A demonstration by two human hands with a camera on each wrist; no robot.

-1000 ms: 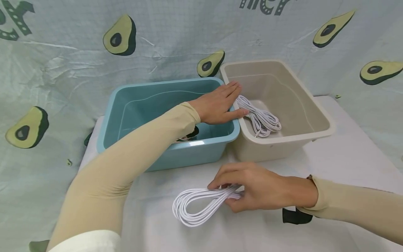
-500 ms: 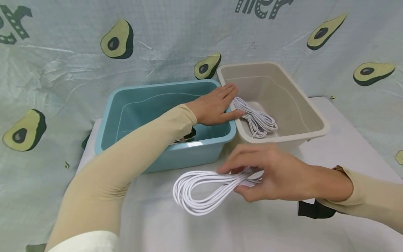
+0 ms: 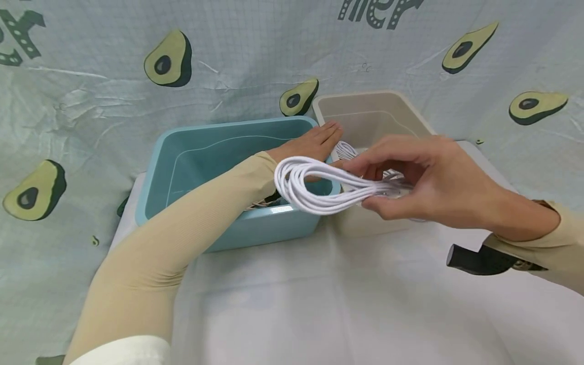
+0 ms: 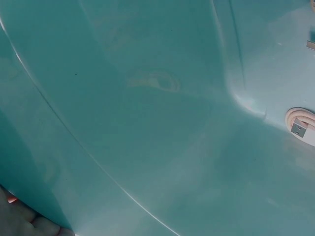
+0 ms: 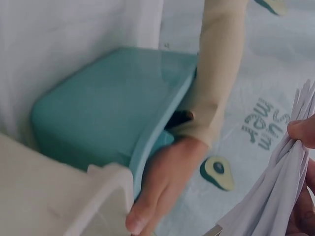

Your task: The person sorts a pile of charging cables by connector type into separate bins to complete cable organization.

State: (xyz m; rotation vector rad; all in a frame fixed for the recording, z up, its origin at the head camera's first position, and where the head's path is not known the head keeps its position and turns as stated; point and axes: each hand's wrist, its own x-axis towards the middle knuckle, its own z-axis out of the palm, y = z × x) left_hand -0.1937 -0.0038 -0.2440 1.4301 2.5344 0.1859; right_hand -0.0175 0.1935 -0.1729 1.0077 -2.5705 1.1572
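While my left hand (image 3: 315,149) rests flat on the teal bin's (image 3: 182,147) right rim, my right hand (image 3: 424,185) pinches a white cable coil (image 3: 319,190) above the beige bin's (image 3: 365,109) front edge. One coil (image 3: 344,149) already lies inside; this one isn't in yet.

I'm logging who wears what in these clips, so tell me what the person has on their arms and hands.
Both arms wear snug, finely ribbed beige sleeves that end at the wrists, leaving the left hand and right hand bare, with no gloves. A white cuff shows at the upper end of the left sleeve. A black strap sits under the right wrist. No rings are visible on the fingers.
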